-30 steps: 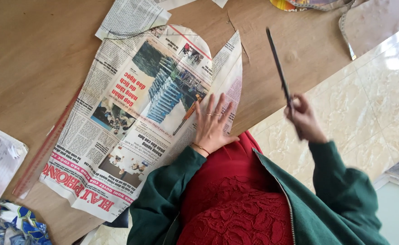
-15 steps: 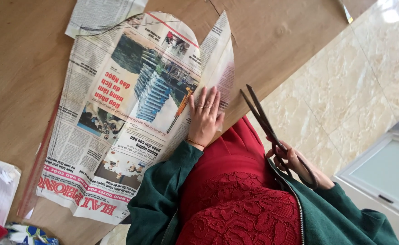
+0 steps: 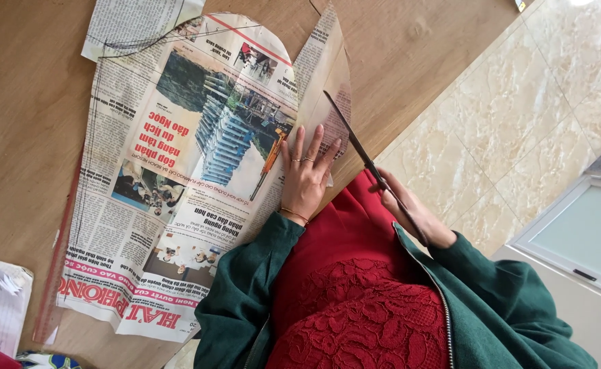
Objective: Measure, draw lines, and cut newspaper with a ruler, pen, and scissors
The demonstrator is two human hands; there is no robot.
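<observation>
One wooden table (image 3: 410,48) by marble floor (image 3: 519,137): left fingers (image 3: 304,147) spread on newspaper (image 3: 177,171), right fingers (image 3: 393,198) gripping scissors (image 3: 355,140).

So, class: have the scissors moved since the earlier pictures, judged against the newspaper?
Yes. The scissors in the right hand were out over the floor; now their tips lie over the newspaper's right edge, beside the left hand.

Bright daylight, soft shadows, sharp focus

Wooden table (image 3: 27,89) w/ cream marble-look floor tiles (image 3: 519,116), pale cabinet (image 3: 581,239) at right, daylit
</observation>
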